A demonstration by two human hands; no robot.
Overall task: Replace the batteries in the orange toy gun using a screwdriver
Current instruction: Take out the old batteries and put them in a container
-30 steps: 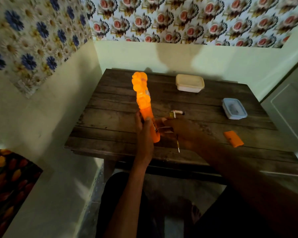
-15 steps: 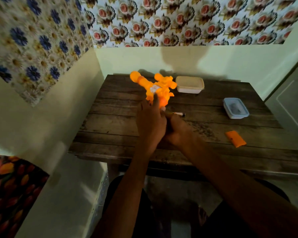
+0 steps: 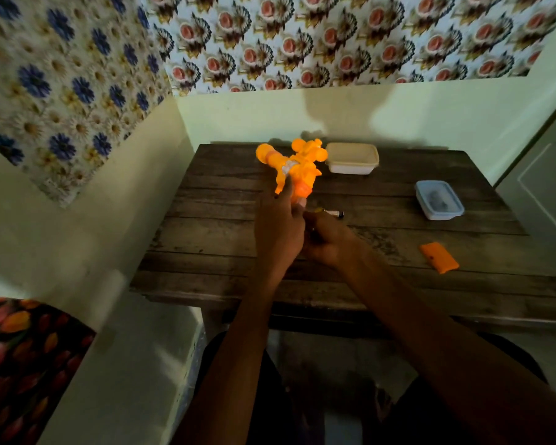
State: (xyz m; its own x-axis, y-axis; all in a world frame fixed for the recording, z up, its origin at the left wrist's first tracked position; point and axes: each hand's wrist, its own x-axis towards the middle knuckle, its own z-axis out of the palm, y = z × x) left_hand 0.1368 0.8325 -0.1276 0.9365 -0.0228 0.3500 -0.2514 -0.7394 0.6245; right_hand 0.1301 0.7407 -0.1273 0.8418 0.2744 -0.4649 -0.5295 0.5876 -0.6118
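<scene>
My left hand grips the handle of the orange toy gun and holds it up over the wooden table, barrel pointing away and to the left. Close beside it, just below the handle's bottom end, my right hand is curled round a small dark thing that looks like the screwdriver's handle; most of it is hidden. A small white cylinder with a yellow end, perhaps a battery, lies on the table just beyond my right hand. The orange battery cover lies apart at the right.
A cream lidded tub stands at the back of the table, right of the gun. A clear box with a blue rim sits at the right. Walls close in on the left and behind.
The gun has swung from upright to lying tilted, barrel to the far left, and both hands rose toward the table's middle. The screwdriver shaft that showed below my right hand is now hidden.
</scene>
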